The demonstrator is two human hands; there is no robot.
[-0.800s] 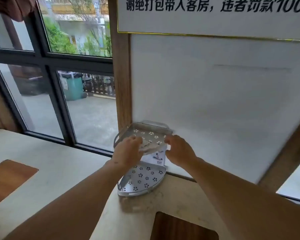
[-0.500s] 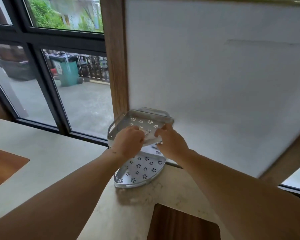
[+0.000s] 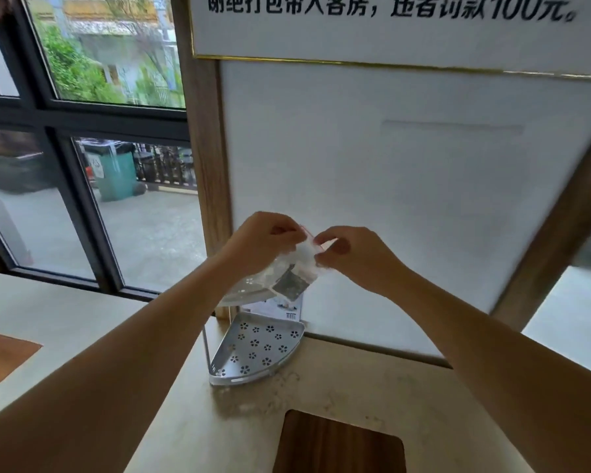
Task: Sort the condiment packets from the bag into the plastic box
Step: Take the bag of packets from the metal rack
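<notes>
Above the two-tier perforated metal corner rack (image 3: 256,349) at the far edge of the pale counter (image 3: 338,387), both forearms reach forward, raised. The left hand (image 3: 260,242) and right hand (image 3: 352,256) each pinch the top edge of one clear plastic bag (image 3: 296,268), fingers pressed together on it. Inside it, one dark packet (image 3: 290,285) shows; others are blurred.

Perforated metal corner rack (image 3: 257,349) on pale counter (image 3: 338,387) (white signboard (image 3: 389,186) behind)
</notes>
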